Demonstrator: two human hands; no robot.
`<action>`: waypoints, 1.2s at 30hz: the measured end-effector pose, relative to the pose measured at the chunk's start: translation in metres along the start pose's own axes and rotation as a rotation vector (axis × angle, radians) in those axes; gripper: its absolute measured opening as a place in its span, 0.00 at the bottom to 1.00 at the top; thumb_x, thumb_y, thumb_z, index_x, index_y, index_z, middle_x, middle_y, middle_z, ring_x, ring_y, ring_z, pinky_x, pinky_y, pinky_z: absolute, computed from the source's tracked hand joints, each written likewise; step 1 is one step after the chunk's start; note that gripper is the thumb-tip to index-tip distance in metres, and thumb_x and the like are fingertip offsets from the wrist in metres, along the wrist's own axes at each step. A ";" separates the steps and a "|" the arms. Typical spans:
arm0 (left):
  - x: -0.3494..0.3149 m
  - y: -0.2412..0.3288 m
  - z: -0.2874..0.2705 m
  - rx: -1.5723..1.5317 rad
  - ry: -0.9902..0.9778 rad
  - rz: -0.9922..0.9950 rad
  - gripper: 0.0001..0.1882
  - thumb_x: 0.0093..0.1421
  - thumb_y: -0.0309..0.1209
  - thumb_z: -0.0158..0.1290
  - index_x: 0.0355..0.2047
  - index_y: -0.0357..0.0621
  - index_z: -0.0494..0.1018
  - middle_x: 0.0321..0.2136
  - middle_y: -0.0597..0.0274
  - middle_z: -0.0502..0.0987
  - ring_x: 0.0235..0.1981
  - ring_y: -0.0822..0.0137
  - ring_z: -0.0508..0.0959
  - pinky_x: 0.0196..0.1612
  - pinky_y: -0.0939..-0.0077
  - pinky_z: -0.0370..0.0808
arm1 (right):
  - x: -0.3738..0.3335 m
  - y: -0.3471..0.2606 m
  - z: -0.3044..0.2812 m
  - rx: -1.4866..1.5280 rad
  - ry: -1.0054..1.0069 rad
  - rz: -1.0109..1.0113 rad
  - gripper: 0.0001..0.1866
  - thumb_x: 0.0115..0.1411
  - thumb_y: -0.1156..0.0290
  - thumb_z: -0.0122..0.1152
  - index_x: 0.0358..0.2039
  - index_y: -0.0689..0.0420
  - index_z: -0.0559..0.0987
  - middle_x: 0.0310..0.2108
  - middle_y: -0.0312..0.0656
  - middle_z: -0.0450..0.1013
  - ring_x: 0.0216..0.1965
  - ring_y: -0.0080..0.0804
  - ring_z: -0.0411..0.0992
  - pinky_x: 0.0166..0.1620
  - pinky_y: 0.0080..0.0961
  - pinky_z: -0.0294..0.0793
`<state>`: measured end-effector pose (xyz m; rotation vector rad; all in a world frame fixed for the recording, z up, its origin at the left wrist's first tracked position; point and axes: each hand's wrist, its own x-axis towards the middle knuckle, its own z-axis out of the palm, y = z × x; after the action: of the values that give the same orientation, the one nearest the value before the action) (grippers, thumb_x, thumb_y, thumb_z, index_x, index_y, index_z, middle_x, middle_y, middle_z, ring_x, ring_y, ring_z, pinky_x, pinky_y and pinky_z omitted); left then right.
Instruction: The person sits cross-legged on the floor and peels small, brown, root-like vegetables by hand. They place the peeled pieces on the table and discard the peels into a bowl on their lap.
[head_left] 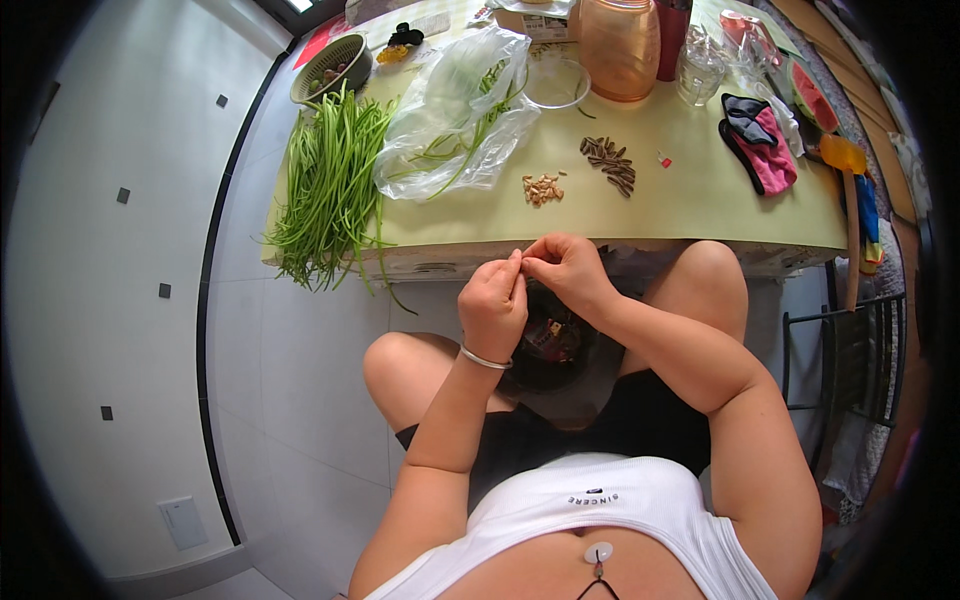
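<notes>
Above the bin (545,379), the left hand (493,300) and right hand (570,274) meet, fingertips pressed together — whatever they pinch is too small to tell. Beyond, on the tabletop (700,215), lie kernels (543,190) beside dark seeds (618,172); a bag (425,160) and greens (335,180) fill the left — apart from both hands.

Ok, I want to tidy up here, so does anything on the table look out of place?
The long green stems look untidy: they spill past the front edge of the table at its left end. A small red scrap also looks stray, lying alone right of the dark brown pieces.
</notes>
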<state>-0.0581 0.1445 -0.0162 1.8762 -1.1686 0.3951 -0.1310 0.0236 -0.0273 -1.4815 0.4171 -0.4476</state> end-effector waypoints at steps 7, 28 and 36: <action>-0.004 0.005 0.004 0.116 -0.042 -0.051 0.09 0.50 0.19 0.58 0.34 0.38 0.80 0.24 0.54 0.77 0.26 0.56 0.77 0.29 0.67 0.75 | -0.007 0.000 0.007 -0.077 0.069 -0.031 0.06 0.57 0.75 0.61 0.27 0.66 0.78 0.23 0.36 0.75 0.25 0.16 0.68 0.29 0.18 0.70; -0.003 0.005 -0.010 -0.186 -0.015 -0.141 0.12 0.51 0.22 0.57 0.38 0.40 0.79 0.25 0.54 0.78 0.24 0.59 0.79 0.27 0.69 0.76 | -0.002 0.002 -0.005 0.146 -0.108 0.222 0.03 0.57 0.74 0.58 0.28 0.60 0.76 0.19 0.31 0.69 0.17 0.15 0.61 0.19 0.14 0.58; -0.001 -0.019 -0.015 -1.129 -0.142 -0.823 0.10 0.52 0.16 0.59 0.36 0.36 0.79 0.26 0.57 0.80 0.23 0.72 0.80 0.27 0.82 0.79 | 0.007 0.000 -0.012 0.300 -0.232 0.330 0.06 0.60 0.70 0.61 0.28 0.58 0.76 0.21 0.29 0.69 0.19 0.13 0.60 0.21 0.12 0.57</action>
<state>-0.0402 0.1603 -0.0177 1.1750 -0.4015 -0.7334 -0.1318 0.0100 -0.0273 -1.1308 0.3820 -0.0683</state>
